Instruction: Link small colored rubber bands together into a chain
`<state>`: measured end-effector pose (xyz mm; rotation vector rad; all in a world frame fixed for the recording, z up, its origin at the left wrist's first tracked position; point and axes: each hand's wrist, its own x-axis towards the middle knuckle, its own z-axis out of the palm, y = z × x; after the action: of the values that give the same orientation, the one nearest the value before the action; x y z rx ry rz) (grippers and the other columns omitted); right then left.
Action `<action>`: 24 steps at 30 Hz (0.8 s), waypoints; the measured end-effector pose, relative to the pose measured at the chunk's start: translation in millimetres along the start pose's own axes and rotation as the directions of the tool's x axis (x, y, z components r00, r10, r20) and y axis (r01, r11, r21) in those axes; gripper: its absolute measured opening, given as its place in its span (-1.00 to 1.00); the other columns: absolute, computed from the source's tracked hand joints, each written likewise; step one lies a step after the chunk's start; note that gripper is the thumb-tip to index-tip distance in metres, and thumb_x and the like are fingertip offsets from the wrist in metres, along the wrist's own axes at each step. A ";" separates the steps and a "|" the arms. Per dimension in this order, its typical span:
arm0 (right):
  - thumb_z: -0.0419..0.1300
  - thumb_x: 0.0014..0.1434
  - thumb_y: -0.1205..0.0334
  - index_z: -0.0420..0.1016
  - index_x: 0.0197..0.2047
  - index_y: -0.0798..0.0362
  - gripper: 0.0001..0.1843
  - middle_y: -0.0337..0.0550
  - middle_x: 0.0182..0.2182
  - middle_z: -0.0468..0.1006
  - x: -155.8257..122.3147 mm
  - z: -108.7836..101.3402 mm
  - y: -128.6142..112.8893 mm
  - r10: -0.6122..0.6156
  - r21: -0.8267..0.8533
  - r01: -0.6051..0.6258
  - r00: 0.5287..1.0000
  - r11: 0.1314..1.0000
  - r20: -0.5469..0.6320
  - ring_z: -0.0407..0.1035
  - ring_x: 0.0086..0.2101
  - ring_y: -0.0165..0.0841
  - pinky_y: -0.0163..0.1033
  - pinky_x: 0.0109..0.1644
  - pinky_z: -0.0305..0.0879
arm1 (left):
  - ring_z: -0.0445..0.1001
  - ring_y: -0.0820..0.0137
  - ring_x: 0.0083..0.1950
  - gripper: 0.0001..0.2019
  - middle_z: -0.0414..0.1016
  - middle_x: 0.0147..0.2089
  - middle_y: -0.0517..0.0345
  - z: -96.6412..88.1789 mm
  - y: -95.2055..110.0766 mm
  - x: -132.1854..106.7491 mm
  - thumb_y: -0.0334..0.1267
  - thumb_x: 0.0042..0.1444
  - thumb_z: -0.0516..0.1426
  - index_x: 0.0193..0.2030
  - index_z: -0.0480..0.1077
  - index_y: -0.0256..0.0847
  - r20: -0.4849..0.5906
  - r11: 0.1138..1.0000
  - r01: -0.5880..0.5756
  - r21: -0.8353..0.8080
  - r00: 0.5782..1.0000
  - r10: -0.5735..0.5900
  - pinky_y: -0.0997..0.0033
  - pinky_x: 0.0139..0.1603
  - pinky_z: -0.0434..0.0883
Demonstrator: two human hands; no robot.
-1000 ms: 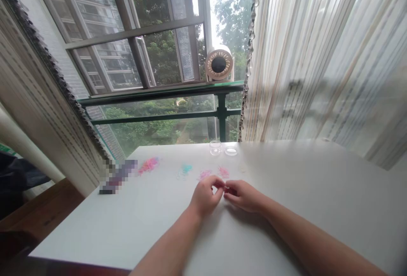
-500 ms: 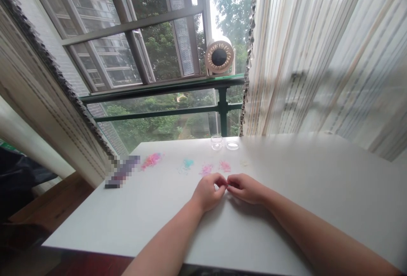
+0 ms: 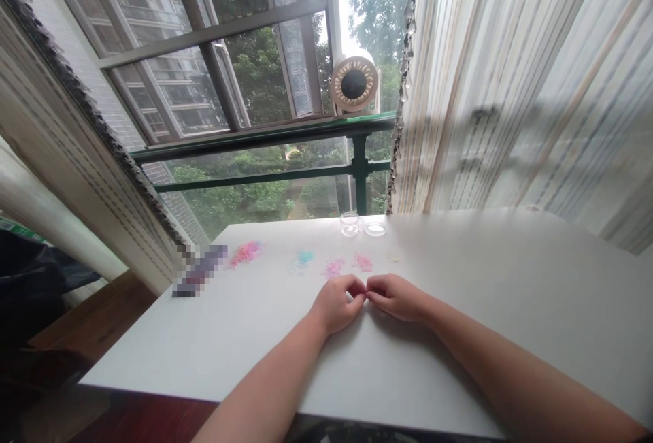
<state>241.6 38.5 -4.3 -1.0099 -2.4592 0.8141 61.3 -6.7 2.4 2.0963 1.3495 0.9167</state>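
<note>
My left hand [image 3: 339, 305] and my right hand [image 3: 396, 297] meet fingertip to fingertip just above the white table [image 3: 245, 334]. Both are closed in a pinch. Whatever lies between the fingertips is too small to make out. Just beyond the hands are small loose heaps of thin, coloured bits: a purple-pink heap [image 3: 333, 267], a pink heap [image 3: 363, 262] and a few pale yellow pieces [image 3: 392, 258]. Farther left lie a turquoise heap [image 3: 304, 258] and a larger mixed pink and orange heap [image 3: 247, 253].
A clear round jar [image 3: 349, 224] and a clear shallow lid or dish [image 3: 375, 229] stand at the table's back edge. A blurred-out dark object [image 3: 200, 271] lies at the left. Behind are a round white fan [image 3: 354, 84], a green railing [image 3: 360, 164] and curtains [image 3: 490, 89].
The view has shifted slightly, so the scene sits a little higher and to the right. My hands keep the same pinched pose, fingertips together.
</note>
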 end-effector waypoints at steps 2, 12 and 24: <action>0.02 0.09 0.23 0.28 -0.50 0.09 -0.82 -0.31 -0.58 0.32 0.2 -0.1 -0.7 0.001 -0.001 -0.001 1.000 1.000 0.000 0.13 -0.51 -0.48 -0.35 -0.42 0.01 | 0.46 0.46 -0.31 -0.89 0.52 -0.34 0.16 0.2 -0.4 -0.1 -0.34 0.01 0.09 -0.32 0.43 -0.22 -0.006 1.000 -0.003 0.001 1.000 0.003 0.50 -0.29 0.34; 0.02 0.08 0.24 0.26 -0.51 0.07 -0.83 -0.33 -0.60 0.29 0.5 -1.1 -2.6 -0.005 -0.013 0.004 1.000 1.000 -0.005 0.11 -0.53 -0.48 -0.34 -0.43 0.01 | 0.45 0.46 -0.33 -0.88 0.52 -0.35 0.15 -1.8 1.7 1.5 -0.32 0.03 0.09 -0.31 0.43 -0.24 -0.018 0.999 0.003 -0.035 1.000 -0.004 0.50 -0.30 0.35; 0.02 0.12 0.18 0.29 -0.51 0.08 -0.78 -0.31 -0.60 0.32 1.3 -1.2 -3.4 -0.001 -0.020 0.000 1.000 1.000 -0.014 0.12 -0.54 -0.48 -0.34 -0.44 0.02 | 0.45 0.47 -0.33 -0.88 0.53 -0.34 0.13 -2.8 0.7 2.6 -0.29 0.05 0.10 -0.31 0.43 -0.25 -0.040 0.999 0.023 -0.031 0.999 -0.025 0.50 -0.30 0.35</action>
<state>239.7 37.9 -1.1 -1.0182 -2.4603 0.7815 60.4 -4.5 5.5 2.0446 1.3696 0.9689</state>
